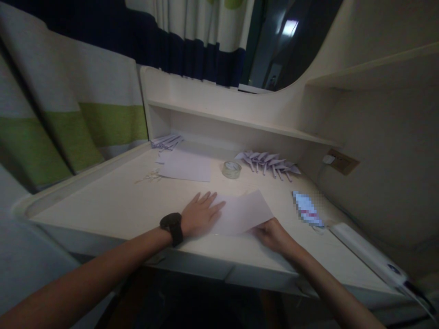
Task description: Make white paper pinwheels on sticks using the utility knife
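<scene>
A white sheet of paper [238, 214] lies on the desk near its front edge, its right side lifted and bent. My left hand [202, 214], with a black watch at the wrist, rests flat on the sheet's left end, fingers spread. At the lower right edge my right hand [270, 233] has its fingers closed on the paper; the fingertips are partly hidden beneath it. Just behind the sheet sits a roll of clear tape [232, 170]. Several folded paper pinwheels [269, 163] with paper sticks form a row at the back right.
White paper sheets [187, 164] lie at the back left, with rolled paper sticks [167, 141] behind them and small thin pieces [151, 176] beside them. A phone with a blurred screen [307, 209] and a long white device [370, 256] lie right. A shelf [233, 119] runs behind.
</scene>
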`<action>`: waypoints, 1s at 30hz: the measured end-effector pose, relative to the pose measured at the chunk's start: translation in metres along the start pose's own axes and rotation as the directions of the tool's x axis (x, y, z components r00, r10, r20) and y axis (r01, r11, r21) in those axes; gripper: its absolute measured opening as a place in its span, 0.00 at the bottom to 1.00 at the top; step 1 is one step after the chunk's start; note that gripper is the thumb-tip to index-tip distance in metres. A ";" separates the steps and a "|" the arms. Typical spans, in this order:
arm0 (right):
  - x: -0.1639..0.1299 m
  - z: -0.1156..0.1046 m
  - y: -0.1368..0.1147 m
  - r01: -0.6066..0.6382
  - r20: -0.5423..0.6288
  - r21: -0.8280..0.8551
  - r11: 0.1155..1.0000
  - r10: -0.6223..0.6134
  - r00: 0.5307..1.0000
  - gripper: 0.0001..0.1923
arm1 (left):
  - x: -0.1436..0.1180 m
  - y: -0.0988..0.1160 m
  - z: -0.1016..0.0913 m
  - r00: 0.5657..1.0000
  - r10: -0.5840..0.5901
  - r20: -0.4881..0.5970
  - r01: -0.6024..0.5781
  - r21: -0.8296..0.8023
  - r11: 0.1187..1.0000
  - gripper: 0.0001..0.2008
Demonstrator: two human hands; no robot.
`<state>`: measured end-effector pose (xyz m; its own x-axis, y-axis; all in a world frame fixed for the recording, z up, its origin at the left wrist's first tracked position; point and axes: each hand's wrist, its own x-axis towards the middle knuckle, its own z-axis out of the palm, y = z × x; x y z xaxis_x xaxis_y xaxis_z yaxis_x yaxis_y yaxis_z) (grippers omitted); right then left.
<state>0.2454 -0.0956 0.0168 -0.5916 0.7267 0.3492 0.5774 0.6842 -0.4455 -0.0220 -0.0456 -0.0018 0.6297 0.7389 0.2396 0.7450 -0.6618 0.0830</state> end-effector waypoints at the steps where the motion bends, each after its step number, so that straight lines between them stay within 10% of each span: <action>1: 0.000 -0.002 0.000 -0.003 0.002 0.010 1.000 0.003 1.000 0.11 | 0.000 0.000 0.000 1.000 -0.001 0.002 0.001 0.000 1.000 0.26; 30: -0.001 -0.028 -0.009 -0.120 0.144 0.000 0.993 0.119 0.982 0.11 | 0.002 -0.005 -0.014 0.999 -0.017 -0.050 0.016 -0.028 0.999 0.25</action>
<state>0.2565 -0.1010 0.0440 -0.5937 0.7862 0.1714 0.6440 0.5919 -0.4846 -0.0273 -0.0425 0.0116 0.6052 0.7429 0.2861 0.7482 -0.6535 0.1142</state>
